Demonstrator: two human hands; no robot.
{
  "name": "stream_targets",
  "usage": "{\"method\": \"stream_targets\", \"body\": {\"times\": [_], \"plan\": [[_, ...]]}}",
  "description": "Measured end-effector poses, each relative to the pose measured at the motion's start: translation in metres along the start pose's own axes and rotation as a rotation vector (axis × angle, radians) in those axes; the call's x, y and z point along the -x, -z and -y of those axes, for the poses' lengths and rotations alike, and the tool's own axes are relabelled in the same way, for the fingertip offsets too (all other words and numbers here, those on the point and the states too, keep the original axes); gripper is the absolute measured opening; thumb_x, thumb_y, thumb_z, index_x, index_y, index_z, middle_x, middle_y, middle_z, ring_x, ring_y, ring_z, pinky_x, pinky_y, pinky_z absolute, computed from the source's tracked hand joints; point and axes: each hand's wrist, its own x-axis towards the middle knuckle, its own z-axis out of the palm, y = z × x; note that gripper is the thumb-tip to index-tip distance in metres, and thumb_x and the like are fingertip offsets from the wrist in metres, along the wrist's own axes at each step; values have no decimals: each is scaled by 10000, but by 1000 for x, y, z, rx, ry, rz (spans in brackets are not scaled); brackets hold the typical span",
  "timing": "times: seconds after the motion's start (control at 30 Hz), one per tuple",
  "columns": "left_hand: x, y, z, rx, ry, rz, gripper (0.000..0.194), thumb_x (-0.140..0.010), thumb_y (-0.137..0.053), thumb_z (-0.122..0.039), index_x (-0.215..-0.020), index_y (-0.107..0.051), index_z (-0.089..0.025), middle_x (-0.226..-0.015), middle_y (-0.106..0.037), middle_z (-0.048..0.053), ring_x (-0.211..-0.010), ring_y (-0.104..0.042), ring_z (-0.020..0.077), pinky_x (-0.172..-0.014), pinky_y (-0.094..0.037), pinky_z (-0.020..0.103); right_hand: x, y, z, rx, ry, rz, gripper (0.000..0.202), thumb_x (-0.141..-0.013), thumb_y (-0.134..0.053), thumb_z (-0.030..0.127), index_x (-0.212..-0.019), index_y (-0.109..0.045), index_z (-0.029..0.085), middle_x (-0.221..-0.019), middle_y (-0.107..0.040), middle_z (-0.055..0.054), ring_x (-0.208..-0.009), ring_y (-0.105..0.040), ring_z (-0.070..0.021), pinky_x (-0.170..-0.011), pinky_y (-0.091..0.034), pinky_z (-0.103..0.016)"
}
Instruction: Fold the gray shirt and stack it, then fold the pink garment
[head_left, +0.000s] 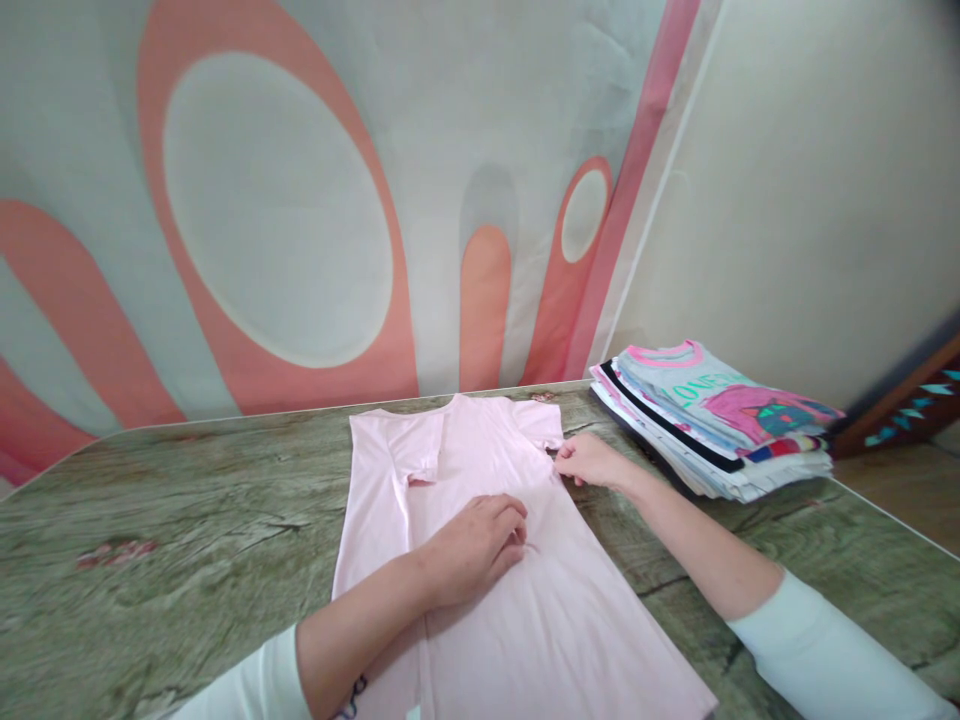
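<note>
A pale pink T-shirt (487,450) lies on the wood-patterned table. Its left side is folded inward, with that sleeve lying over the body, while the right sleeve sticks out to the side. Near the middle of the shirt rests my left hand (480,545), its fingers curled down at the fabric beside a small crease; the thumb is mostly hidden. My right hand (589,460) pinches the shirt's right edge just below the sleeve.
On the right of the table (210,540) stands a stack of folded clothes (712,430), topped by a grey shirt with pink trim and a cat print. Behind the table is a wall covering (427,150) with orange shapes. A dark brown panel (900,400) is at the far right.
</note>
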Motion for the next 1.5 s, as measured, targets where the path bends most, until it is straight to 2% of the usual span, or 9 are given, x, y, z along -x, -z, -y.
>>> {"method": "stream_targets", "body": {"times": [0.2, 0.4, 0.5, 0.6, 0.83, 1.07, 1.2, 1.37, 1.5], "plan": [[5, 2, 10, -150, 93, 30, 407, -929, -339, -364, -1302, -377, -207, -1390, -358, 91, -1298, -276, 232, -1069, -198, 433, 15, 4, 12, 2, -50, 64, 129, -692, -539, 253, -612, -570, 157, -467, -529, 22, -389, -462, -75, -354, -294, -167], [6, -6, 21, -258, 133, 107, 530, -924, -254, -497, -1389, -249, -244, -1479, -194, 72, -1349, -161, 241, -1083, -100, 461, 42, 8, 13, -55, -41, 153, 252, -753, -524, 379, -638, -551, 157, -513, -547, 8, -423, -490, -82, -362, -326, -166], [6, -9, 22, -270, 121, 96, 536, -925, -229, -507, -1390, -250, -240, -1480, -189, 79, -1350, -162, 239, -1079, -101, 460, 51, 5, 8, 17, 25, 118, 251, -748, -530, 383, -667, -585, 151, -506, -558, 5, -443, -491, -92, -399, -322, -183], [7, -10, 22, -273, 112, 78, 535, -926, -232, -504, -1389, -256, -237, -1477, -197, 86, -1348, -168, 243, -1074, -107, 468, 55, 0, 10, 163, 100, -7, 167, -705, -559, 307, -646, -607, 158, -579, -618, -12, -513, -520, -107, -471, -325, -205], [7, -5, 28, -283, 107, 100, 541, -921, -217, -528, -1399, -224, -274, -1480, -191, 65, -1352, -147, 252, -1059, -100, 502, 61, -6, 22, 363, 30, -161, 85, -662, -580, 266, -647, -620, 192, -648, -650, -17, -576, -545, -130, -508, -285, -227], [12, 6, 37, -294, 99, 131, 546, -919, -205, -538, -1405, -205, -287, -1486, -165, 57, -1352, -145, 257, -1060, -88, 502, 51, -1, 6, 200, 151, -66, 243, -778, -485, 327, -637, -593, 161, -607, -625, -22, -524, -529, -109, -497, -308, -214], [24, 9, 45, -317, 86, 117, 540, -925, -219, -520, -1411, -189, -286, -1489, -149, 56, -1355, -129, 259, -1066, -69, 491, 44, -4, -2, 65, 160, -41, 203, -786, -474, 286, -742, -615, 147, -624, -628, -12, -485, -528, -99, -492, -345, -209], [42, 27, 57, -300, 51, 185, 535, -929, -240, -499, -1416, -158, -292, -1491, -140, 52, -1362, -102, 247, -1074, -58, 475, 45, -14, 10, 22, 271, -65, 171, -769, -499, 259, -768, -639, 159, -702, -659, -18, -611, -569, -121, -567, -385, -215], [36, 36, 44, -283, 91, 237, 548, -910, -296, -505, -1394, -238, -254, -1470, -222, 75, -1347, -171, 252, -1068, -130, 450, 48, -22, 27, 97, 291, -97, 157, -747, -530, 254, -784, -669, 193, -723, -667, -11, -639, -564, -131, -586, -370, -225]]}}
